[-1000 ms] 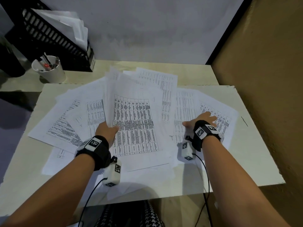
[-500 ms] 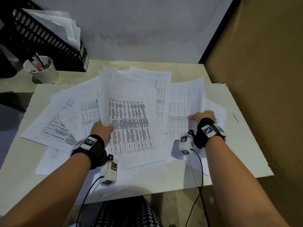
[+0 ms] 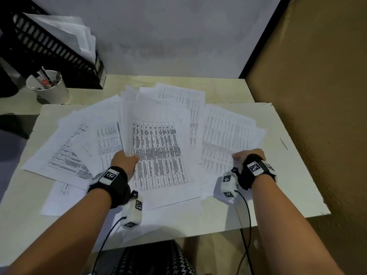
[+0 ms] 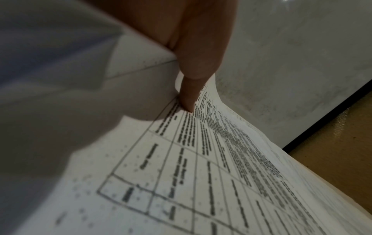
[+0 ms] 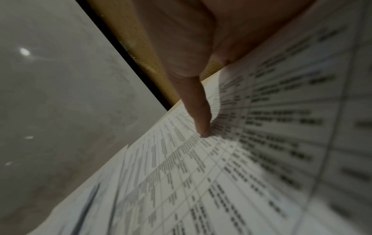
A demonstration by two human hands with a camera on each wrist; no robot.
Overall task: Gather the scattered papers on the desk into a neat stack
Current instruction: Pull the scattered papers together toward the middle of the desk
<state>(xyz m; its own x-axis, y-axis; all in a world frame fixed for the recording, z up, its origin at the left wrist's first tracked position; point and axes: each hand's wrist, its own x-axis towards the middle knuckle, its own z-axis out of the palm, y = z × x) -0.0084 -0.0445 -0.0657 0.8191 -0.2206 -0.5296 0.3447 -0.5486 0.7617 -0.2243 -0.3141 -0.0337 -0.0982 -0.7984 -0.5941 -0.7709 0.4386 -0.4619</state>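
Several printed sheets lie fanned across the pale desk (image 3: pixel 288 175). My left hand (image 3: pixel 127 161) pinches the left edge of a bundle of table sheets (image 3: pixel 158 153) in the middle, lifted off the desk; its thumb (image 4: pixel 189 95) lies on the top page (image 4: pixel 201 174). My right hand (image 3: pixel 248 155) grips the near edge of the right-hand sheets (image 3: pixel 228 132), raised and curved, with the thumb (image 5: pixel 199 114) on the printed face (image 5: pixel 241 159). More loose sheets (image 3: pixel 65 153) lie flat at the left.
A black file rack (image 3: pixel 49 52) holding papers stands at the back left beside a white pen cup (image 3: pixel 49 89). A grey wall (image 3: pixel 168 36) closes the back, a brown wall (image 3: pixel 317 96) the right. Wrist-camera cables hang over the desk's near edge.
My right hand went from lying flat on the right-hand sheets to gripping them, lifted their near edge and drew them toward the middle. The left hand keeps its hold on the middle bundle.
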